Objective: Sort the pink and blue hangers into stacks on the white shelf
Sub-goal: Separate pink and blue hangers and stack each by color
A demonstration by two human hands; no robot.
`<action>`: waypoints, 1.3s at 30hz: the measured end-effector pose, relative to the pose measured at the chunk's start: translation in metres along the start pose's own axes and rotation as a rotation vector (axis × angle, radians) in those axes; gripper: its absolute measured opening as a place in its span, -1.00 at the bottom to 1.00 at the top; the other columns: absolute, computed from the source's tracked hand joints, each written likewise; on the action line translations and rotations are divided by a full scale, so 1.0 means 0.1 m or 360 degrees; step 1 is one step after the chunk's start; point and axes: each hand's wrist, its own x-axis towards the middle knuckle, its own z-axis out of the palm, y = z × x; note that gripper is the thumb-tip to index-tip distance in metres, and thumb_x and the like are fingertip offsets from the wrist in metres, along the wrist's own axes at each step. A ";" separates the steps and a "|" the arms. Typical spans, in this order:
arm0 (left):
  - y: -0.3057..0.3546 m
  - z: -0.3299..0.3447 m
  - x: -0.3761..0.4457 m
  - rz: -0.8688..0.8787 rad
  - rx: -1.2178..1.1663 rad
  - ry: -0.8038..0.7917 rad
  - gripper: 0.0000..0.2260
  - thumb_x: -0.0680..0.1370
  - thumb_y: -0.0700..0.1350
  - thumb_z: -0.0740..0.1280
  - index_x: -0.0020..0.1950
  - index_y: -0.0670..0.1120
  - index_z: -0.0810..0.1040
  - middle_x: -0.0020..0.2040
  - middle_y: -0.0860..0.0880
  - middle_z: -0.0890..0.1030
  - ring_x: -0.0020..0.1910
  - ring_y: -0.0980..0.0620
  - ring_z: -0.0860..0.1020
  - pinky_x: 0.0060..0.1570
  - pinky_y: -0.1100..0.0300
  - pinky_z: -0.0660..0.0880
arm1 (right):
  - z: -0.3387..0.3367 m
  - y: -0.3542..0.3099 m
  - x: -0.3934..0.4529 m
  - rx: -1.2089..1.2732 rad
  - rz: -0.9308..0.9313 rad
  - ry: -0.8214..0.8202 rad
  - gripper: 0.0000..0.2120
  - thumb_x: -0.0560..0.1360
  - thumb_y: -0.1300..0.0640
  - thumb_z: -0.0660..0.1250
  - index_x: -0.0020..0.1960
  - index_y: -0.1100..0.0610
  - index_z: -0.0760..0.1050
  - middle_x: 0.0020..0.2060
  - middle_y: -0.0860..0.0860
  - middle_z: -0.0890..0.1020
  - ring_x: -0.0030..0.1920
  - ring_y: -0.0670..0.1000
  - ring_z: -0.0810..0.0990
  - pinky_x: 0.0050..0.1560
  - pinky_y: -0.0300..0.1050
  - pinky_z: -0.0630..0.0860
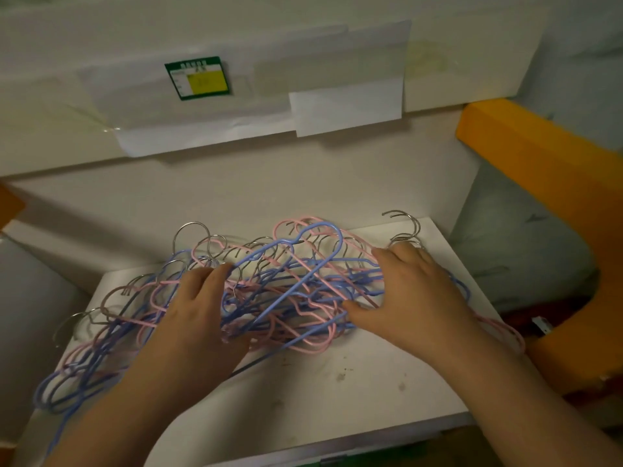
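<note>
Head view: you've got both hands in one big tangled heap of pink and blue hangers (286, 291) on the white shelf (354, 382) — no sorted stacks yet, so I'd say you're right at the start. Your left hand (202, 318) curls round wires on the heap's left side; your right hand (404, 298) pinches some between thumb and fingers. Next you'll probably need to tease one colour free — those metal hooks (404, 227) look ready to snag.
</note>
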 end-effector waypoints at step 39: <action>-1.77 -1.88 -4.71 -0.0900 0.0371 0.0341 -0.10 0.37 0.15 0.48 0.57 0.09 0.03 0.40 0.17 0.17 0.41 0.07 0.19 0.37 0.09 0.28 | 0.16 -3.76 -2.15 0.0100 -0.1152 -0.0231 -0.24 0.25 -0.44 0.24 0.35 -0.11 0.34 0.12 -0.19 0.39 0.14 -0.10 0.35 0.11 -0.14 0.38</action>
